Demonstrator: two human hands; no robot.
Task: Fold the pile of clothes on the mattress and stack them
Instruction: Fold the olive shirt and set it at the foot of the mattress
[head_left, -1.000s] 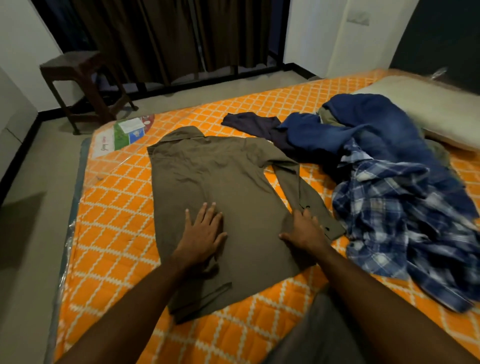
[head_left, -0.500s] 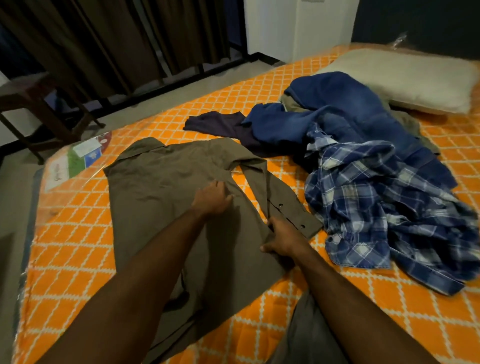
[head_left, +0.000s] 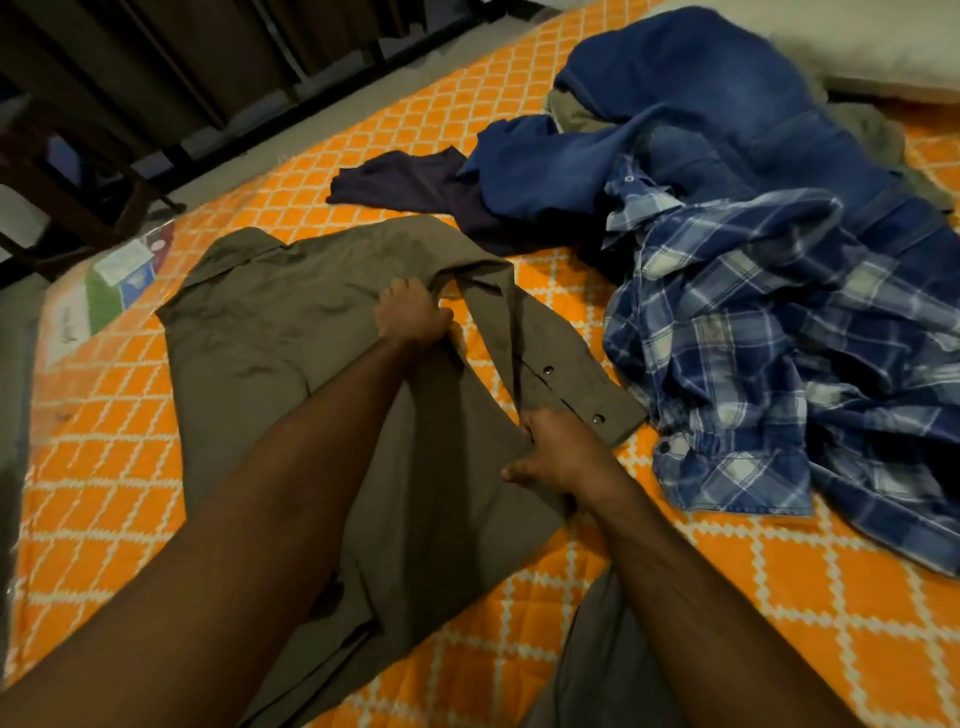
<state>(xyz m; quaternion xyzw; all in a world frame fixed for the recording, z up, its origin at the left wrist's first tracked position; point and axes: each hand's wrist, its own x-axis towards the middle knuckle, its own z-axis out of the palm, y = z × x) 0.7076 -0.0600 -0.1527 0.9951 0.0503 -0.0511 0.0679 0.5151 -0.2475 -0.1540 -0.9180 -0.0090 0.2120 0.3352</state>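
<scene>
On the mattress (head_left: 119, 431): my olive shirt (head_left: 270, 332) lies spread out.
Left hand (head_left: 413, 314): grip bunches the shirt's shoulder.
Right hand (head_left: 558, 452): grip pinches its side edge.

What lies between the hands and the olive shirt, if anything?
Nothing visible does. The left hand already grips the olive shirt near the shoulder, and the right hand grips its right side edge by the sleeve cuff. The pile of clothes lies apart, to the right.
</scene>
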